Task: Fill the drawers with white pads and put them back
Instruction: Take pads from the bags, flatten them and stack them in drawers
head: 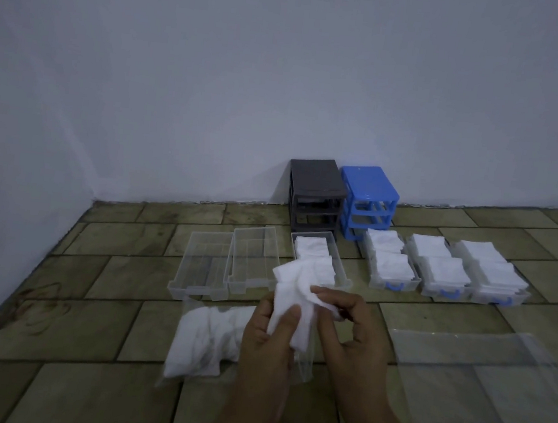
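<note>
Holding: the left hand (270, 334) and the right hand (350, 325) both grip a bunch of soft white pads (290, 302), left fingers curled round its lower end, right thumb and fingers pinching its right edge.
Hidden: the lower part of the bunch sits behind the left fingers; how many pads it holds cannot be told. Both forearms are cut off by the bottom edge.
Blur: the whole view is dim and soft; edges of the clear plastic are hard to trace.
Writing: no readable lettering on any item.
Pad supply: a clear plastic bag of white pads (205, 338) lies on the floor, just left of the hands.
Drawers: two bare clear plastic drawers (227, 264) lie side by side; a third clear drawer (321, 253), with pads in it, lies before the dark grey plastic drawer frame (315, 194). Three pad-filled clear drawers with blue handles (444, 266) lie before the blue plastic drawer frame (368, 196).
Right side: flat clear plastic sheeting (480, 380) lies on the floor.
Surface: olive-brown stone-tile floor (86, 329), with dark joints.
Room: plain pale wall (217, 67), both frames against it.
</note>
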